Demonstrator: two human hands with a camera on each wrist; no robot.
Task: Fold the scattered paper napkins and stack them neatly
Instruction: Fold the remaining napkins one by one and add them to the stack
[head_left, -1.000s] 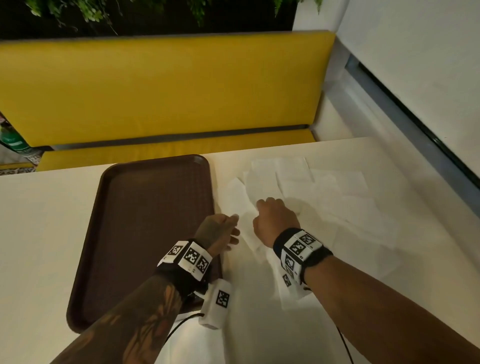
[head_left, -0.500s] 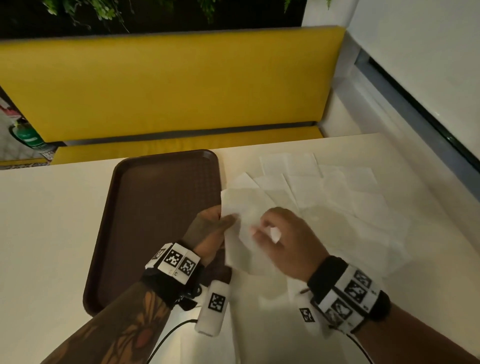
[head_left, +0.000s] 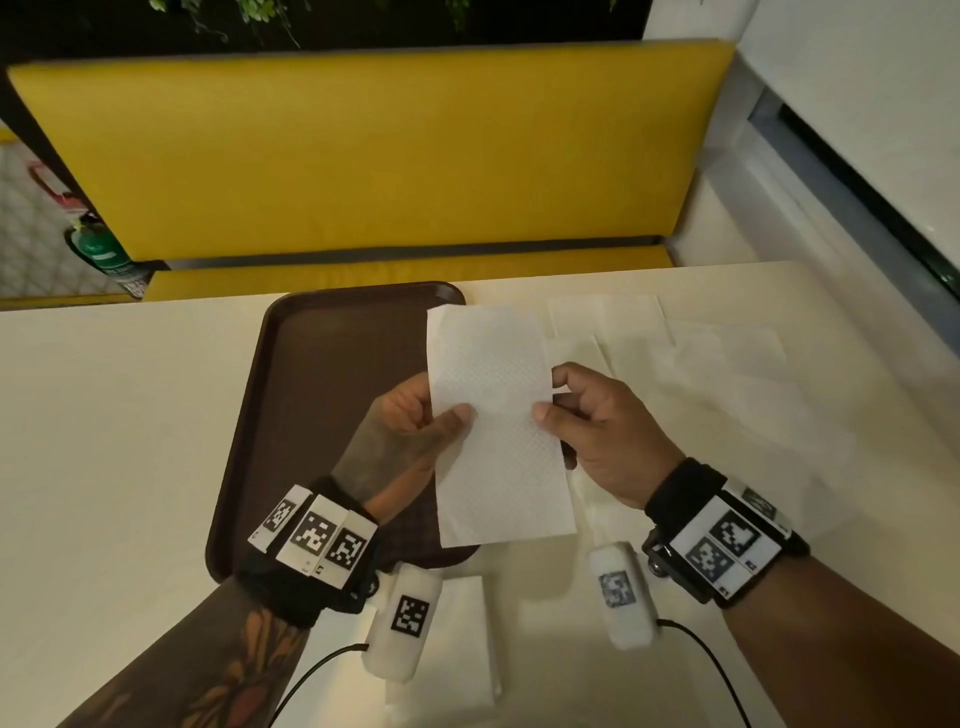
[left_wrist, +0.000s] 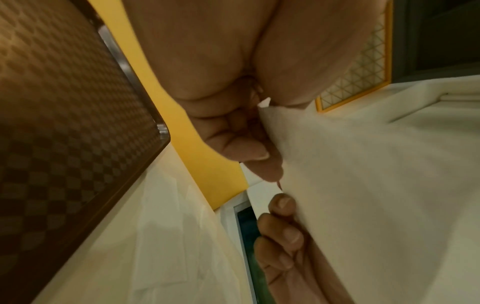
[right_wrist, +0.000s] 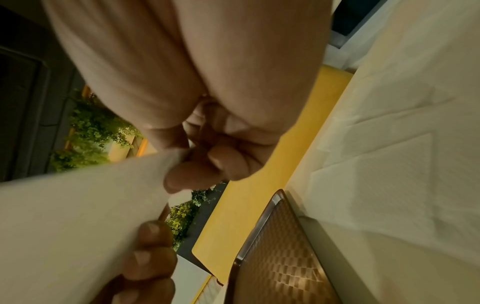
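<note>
A white paper napkin (head_left: 493, 415) hangs as a long strip above the table, held between both hands. My left hand (head_left: 415, 421) pinches its left edge, thumb on top. My right hand (head_left: 582, 421) pinches its right edge the same way. The left wrist view shows the napkin (left_wrist: 363, 185) against my left fingers (left_wrist: 246, 152); the right wrist view shows the napkin (right_wrist: 78, 205) pinched by my right fingers (right_wrist: 207, 164). Several unfolded napkins (head_left: 701, 374) lie spread on the table to the right. A folded napkin (head_left: 457, 649) lies near the front edge, partly hidden by my left wrist device.
A brown tray (head_left: 322, 389) sits on the cream table (head_left: 104, 441), left of the held napkin. A yellow bench (head_left: 363, 156) stands behind the table. A white wall and dark window ledge (head_left: 857, 182) run along the right.
Both hands have lifted one napkin off the pile and drawn it up toward me, now stretched as a strip between them. The right hand moved back from the pile.
</note>
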